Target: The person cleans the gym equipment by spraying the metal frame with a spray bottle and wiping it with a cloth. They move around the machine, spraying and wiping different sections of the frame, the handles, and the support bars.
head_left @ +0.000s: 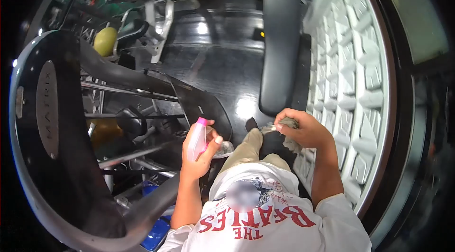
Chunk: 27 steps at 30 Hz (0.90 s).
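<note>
While the left hand point(207, 155) curls around a translucent squeeze bottle point(196, 144) with a pink cap point(203, 121) uppermost, too hard a press of the thumb and fingers could force liquid out, if any is inside; whether the cap is sealed, I cannot tell. Too loose a grip could let the bottle slide down through the palm toward the glossy floor point(222, 69), where a spill would probably make footing slick.

The right hand point(307, 129) pinches a crumpled greyish cloth point(291, 145) between thumb and fingertips, much of it hanging loose below them. With so little of it caught, the cloth could slip free or snag. Just ahead of that hand lies a black padded bench point(280, 48); to its right stands a white moulded wall panel point(353, 62), whose raised edges could scrape the knuckles. Left of the bottle hand, a Matrix machine's frame point(47, 109) could catch a swinging elbow.
</note>
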Each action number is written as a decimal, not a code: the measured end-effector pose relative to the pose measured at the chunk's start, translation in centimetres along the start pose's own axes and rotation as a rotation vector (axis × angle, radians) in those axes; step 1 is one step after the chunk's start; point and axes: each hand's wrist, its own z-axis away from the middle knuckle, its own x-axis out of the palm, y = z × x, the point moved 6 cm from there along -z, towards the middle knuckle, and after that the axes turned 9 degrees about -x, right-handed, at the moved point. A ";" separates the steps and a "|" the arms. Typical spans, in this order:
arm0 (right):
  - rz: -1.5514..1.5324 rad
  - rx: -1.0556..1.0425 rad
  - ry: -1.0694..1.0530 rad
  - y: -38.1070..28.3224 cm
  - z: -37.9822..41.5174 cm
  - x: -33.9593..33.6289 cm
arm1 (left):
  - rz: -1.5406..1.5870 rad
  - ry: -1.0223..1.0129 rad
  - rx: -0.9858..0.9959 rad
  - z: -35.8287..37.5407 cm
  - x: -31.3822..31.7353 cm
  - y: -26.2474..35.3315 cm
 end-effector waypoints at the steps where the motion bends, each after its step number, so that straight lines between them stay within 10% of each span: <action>1: 0.025 -0.056 -0.020 -0.5 -2.1 -0.5 | -0.001 0.016 0.022 -1.7 -0.9 1.2; 18: 0.119 -0.486 -0.572 -15.5 -32.7 6.0 | 0.232 0.512 -0.051 -9.9 -13.8 2.3; 27: 0.254 -0.335 -0.835 -20.6 -51.8 4.9 | 0.305 1.052 0.172 -23.1 -20.2 7.4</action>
